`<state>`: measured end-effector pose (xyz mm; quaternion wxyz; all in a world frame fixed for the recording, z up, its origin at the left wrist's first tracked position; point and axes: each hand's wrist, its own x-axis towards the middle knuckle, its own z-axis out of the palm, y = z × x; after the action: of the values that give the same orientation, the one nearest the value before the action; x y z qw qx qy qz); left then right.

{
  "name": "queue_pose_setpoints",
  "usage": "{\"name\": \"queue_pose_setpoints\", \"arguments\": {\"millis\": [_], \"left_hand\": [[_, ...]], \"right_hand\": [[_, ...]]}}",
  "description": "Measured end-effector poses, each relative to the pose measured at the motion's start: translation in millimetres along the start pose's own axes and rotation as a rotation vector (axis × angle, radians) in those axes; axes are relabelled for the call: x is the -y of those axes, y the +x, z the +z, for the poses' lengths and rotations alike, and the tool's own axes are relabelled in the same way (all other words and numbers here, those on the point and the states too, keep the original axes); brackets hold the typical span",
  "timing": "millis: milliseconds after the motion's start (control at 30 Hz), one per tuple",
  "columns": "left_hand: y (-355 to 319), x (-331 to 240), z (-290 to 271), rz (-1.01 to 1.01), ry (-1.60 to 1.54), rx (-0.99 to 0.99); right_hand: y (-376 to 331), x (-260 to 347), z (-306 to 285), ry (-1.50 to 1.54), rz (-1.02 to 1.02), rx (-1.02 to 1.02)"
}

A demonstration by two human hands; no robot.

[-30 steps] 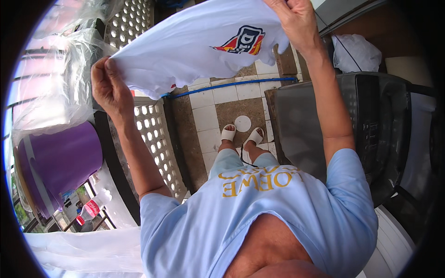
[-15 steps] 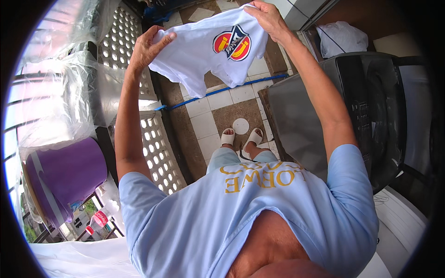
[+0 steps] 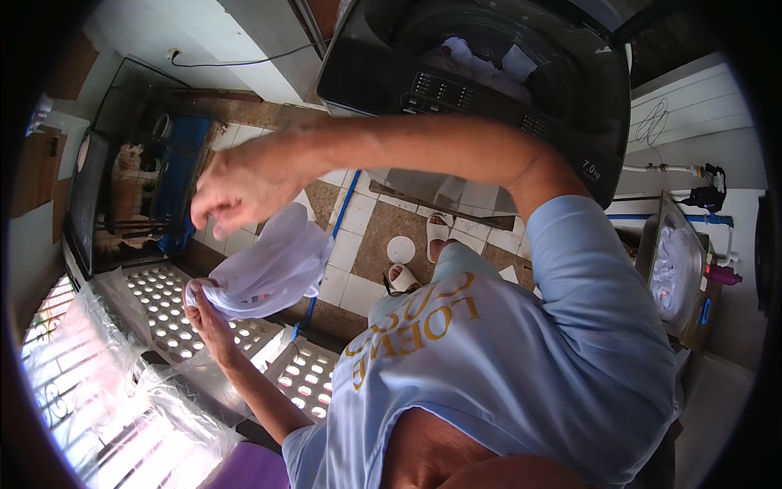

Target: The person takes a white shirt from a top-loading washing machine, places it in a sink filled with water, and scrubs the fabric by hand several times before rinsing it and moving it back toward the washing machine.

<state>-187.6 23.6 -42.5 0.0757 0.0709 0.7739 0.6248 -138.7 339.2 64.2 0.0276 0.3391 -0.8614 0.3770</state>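
Shirt (image 3: 521, 359): large gold capitals (image 3: 417, 330) across the chest, inverted to the view, partly lost in folds | washer (image 3: 570, 106): short pale mark (image 3: 592, 168) of figures and letters near a front corner | panel (image 3: 441, 88): rows of pale print, too small to read | cloth (image 3: 281, 265): small, faint reddish and bluish print (image 3: 261, 299), unreadable

Cloth (image 3: 281, 269) in my left hand (image 3: 210, 319), my right hand (image 3: 251, 186) near it, block wall (image 3: 167, 306) to my left, washing machine (image 3: 362, 77) before me, clothes (image 3: 489, 75) inside, hose (image 3: 345, 204) across the floor (image 3: 342, 254), tub (image 3: 691, 244) far right.
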Motion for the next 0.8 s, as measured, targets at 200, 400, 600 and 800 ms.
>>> {"name": "queue_pose_setpoints", "arguments": {"millis": [200, 400, 600, 800], "left_hand": [[-23, -47, 9, 0.146, 0.08, -0.201], [-50, -94, 45, 0.057, 0.187, -0.56], [-49, -125, 71, -0.013, 0.32, -0.644], [-30, -121, 74, 0.004, 0.371, -0.742]], "right_hand": [[-185, -78, -195, -0.039, 0.685, -0.3], [-327, -240, -164, -0.201, 1.323, 0.161], [-355, -307, -71, -0.299, 1.078, -0.016], [-333, -310, -37, -0.109, 1.138, -0.096]]}}
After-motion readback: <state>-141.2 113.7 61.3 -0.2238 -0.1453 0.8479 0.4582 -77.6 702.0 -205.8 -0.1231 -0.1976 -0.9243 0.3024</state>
